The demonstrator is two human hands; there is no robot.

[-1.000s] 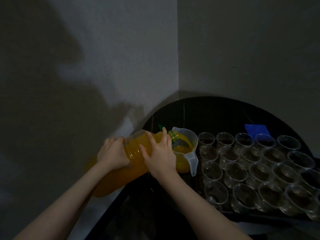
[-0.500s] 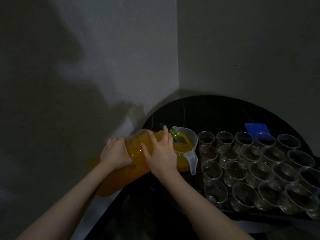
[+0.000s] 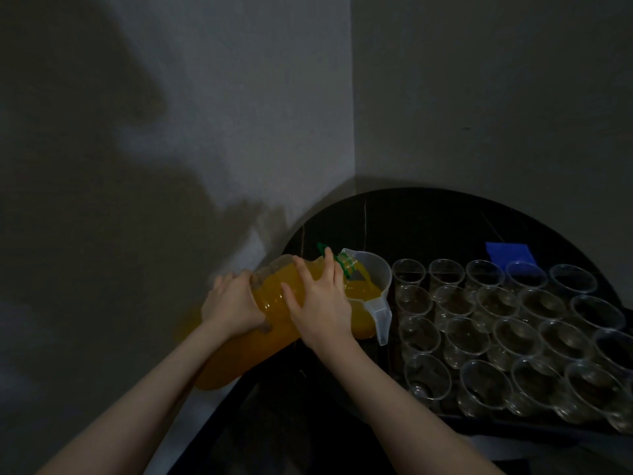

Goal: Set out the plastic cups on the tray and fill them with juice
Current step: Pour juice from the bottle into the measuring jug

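Observation:
A large clear bottle of orange juice point(image 3: 270, 296) lies tilted, its green-ringed mouth over a clear plastic jug point(image 3: 371, 296). Juice streams from the mouth into the jug, which is partly full of orange liquid. My left hand point(image 3: 229, 303) grips the bottle's lower body from the left. My right hand point(image 3: 322, 303) clasps the bottle's upper body near the neck. To the right, several empty clear plastic cups point(image 3: 510, 334) stand in rows on a dark tray point(image 3: 534, 428).
Everything rests on a round black table point(image 3: 428, 221) pushed into a corner of grey walls. A blue rectangular object point(image 3: 508, 257) lies behind the cups. The table's front edge runs just below the tray.
The bottle's rear end has risen a little, tilting it further, and the juice level in the jug is higher. Both hands keep their grip.

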